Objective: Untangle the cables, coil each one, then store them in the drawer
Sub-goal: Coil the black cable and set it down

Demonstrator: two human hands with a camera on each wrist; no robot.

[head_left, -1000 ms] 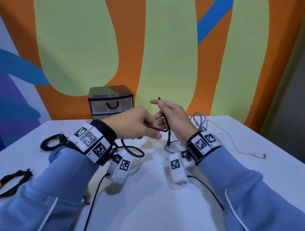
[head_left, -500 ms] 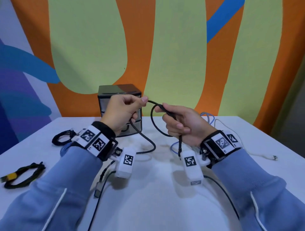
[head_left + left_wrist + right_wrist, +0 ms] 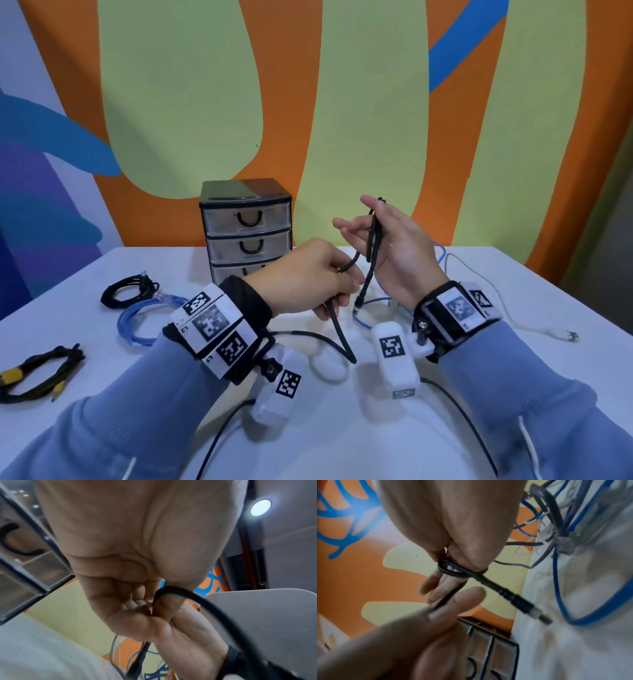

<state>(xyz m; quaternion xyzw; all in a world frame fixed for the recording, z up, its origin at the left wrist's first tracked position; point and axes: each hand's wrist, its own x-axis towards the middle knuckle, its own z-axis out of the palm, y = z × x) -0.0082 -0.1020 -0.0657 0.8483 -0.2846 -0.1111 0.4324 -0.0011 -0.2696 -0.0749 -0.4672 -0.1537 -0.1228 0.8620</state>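
A black cable [image 3: 372, 240] hangs in loops from my right hand [image 3: 394, 246], held between thumb and fingers above the table; in the right wrist view the loops [image 3: 453, 572] wrap the thumb base. Its plug end [image 3: 359, 301] dangles below, also in the right wrist view [image 3: 530, 609]. My left hand [image 3: 325, 281] grips the same cable just left of the right hand, fingers curled round it [image 3: 171, 592]. The free length [image 3: 340, 339] runs down to the table. A three-drawer unit [image 3: 246, 233] stands behind, all drawers closed.
On the left of the white table [image 3: 342, 445] lie a coiled black cable [image 3: 126, 291], a coiled blue cable [image 3: 137, 318] and a black cable with yellow plugs [image 3: 37, 373]. A blue and white tangle [image 3: 442, 257] sits behind my right hand. A white cable [image 3: 534, 329] trails right.
My left hand has come down from beside the drawer unit and closed in on the right hand. The right hand has risen, with the wide loop now gathered into it.
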